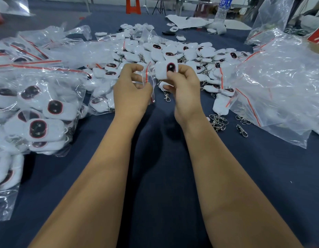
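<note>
At the middle of the frame the left hand [131, 90] is pinching a small clear bag [147, 76] by its red-striped mouth, fingers curled; just beside it the right hand [183, 88] is gripping a white key fob [164, 69] close against the bag's edge; a heap of fobs [173, 51] is spreading behind them; filled bags [39, 111] are crowding the left edge, empty bags [280, 83] the right; the bench [164, 158] is lying open around the forearms.
</note>
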{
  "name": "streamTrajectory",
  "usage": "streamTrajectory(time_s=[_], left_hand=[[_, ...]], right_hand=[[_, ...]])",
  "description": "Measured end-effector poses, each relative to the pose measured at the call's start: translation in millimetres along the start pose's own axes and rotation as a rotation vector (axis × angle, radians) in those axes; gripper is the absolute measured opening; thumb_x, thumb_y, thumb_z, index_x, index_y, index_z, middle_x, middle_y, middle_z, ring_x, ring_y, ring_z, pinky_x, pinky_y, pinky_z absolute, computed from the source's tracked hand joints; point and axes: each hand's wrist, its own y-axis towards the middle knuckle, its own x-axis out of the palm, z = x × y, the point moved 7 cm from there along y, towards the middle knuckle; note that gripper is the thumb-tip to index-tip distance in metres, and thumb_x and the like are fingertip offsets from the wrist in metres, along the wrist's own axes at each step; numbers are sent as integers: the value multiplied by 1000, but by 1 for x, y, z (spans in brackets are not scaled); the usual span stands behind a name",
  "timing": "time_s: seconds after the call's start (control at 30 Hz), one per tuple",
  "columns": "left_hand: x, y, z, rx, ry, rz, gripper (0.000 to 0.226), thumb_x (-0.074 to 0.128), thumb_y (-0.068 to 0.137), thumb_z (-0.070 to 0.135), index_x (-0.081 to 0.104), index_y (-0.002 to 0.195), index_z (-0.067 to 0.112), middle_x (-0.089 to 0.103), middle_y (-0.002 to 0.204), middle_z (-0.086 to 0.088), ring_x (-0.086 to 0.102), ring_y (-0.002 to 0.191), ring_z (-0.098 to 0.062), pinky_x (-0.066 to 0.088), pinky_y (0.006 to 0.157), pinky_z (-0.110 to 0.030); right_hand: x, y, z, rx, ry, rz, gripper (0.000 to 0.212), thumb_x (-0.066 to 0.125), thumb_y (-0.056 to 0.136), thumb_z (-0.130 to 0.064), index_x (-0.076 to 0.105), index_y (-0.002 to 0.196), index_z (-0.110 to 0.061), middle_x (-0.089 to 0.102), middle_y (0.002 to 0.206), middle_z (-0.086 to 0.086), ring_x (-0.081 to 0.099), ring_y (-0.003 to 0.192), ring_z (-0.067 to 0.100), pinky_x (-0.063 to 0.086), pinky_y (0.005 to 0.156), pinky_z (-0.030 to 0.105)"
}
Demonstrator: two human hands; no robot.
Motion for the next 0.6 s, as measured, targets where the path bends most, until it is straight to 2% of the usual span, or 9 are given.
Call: streamTrajectory(time_s=[0.13, 0.2, 0.3, 0.33, 0.4, 0.43, 0.5, 0.57, 0.6], left_hand=[[-1, -2, 6, 40, 2, 13, 35, 62, 78, 10, 54, 105, 31, 56, 85, 12, 53, 62, -4, 57, 60, -38], [3, -3, 9, 85, 36, -10, 36, 61, 78, 9, 55, 101, 36, 55, 86, 14, 52, 64, -5, 58, 66, -44], [8, -6, 15, 176, 104, -31, 31, 61, 82, 12, 57, 99, 38, 56, 88, 18, 54, 69, 0, 54, 67, -27], [8, -7, 17, 202, 108, -29, 29, 60, 84, 12, 59, 100, 37, 57, 89, 18, 55, 71, 0, 51, 66, -20], [5, -6, 20, 225, 73, -16, 28, 59, 85, 11, 62, 99, 35, 58, 92, 16, 55, 72, 0, 46, 63, -12], [3, -4, 20, 217, 46, -12, 30, 58, 84, 8, 63, 97, 34, 59, 92, 15, 55, 70, 1, 45, 62, -11], [-3, 2, 15, 153, -27, 51, 30, 56, 85, 3, 64, 95, 31, 60, 89, 15, 54, 69, 2, 44, 61, -10], [-21, 6, 7, 59, -135, 264, 22, 55, 88, 2, 64, 95, 21, 60, 87, 14, 53, 69, 7, 42, 65, -8], [-34, 5, 5, 42, -184, 407, 20, 52, 89, 2, 62, 94, 18, 59, 87, 12, 52, 70, 7, 42, 68, -9]], right_hand=[[2, -6, 9, -11, -247, 90, 23, 63, 91, -6, 46, 104, -15, 58, 98, 7, 55, 76, 12, 48, 69, 20], [3, -9, 8, -53, -314, 131, 24, 65, 91, -10, 44, 102, -14, 56, 94, 6, 52, 71, 10, 47, 70, 24], [15, -11, 7, -61, -379, 30, 10, 59, 97, -20, 57, 92, -11, 64, 82, 3, 61, 77, 12, 51, 83, 32], [20, -11, 9, -28, -466, -45, 23, 52, 100, -28, 63, 87, -13, 68, 88, 5, 62, 91, 17, 48, 95, 37], [26, -11, 18, 112, -641, -155, 46, 37, 104, -45, 66, 73, -24, 65, 108, 6, 47, 111, 20, 31, 108, 33], [27, -12, 20, 154, -657, -183, 50, 33, 103, -50, 64, 70, -28, 62, 111, 3, 40, 112, 16, 26, 106, 28], [28, -9, 11, 65, -504, -186, 48, 34, 105, -43, 71, 78, -30, 69, 100, -5, 53, 103, 2, 34, 97, 15], [16, 0, -3, -79, -355, -44, 37, 42, 103, -27, 74, 85, -19, 69, 82, -15, 58, 76, -11, 43, 77, 10], [8, 5, -8, -127, -390, 39, 29, 47, 100, -22, 73, 88, -18, 68, 82, -15, 58, 76, -8, 45, 77, 15]])
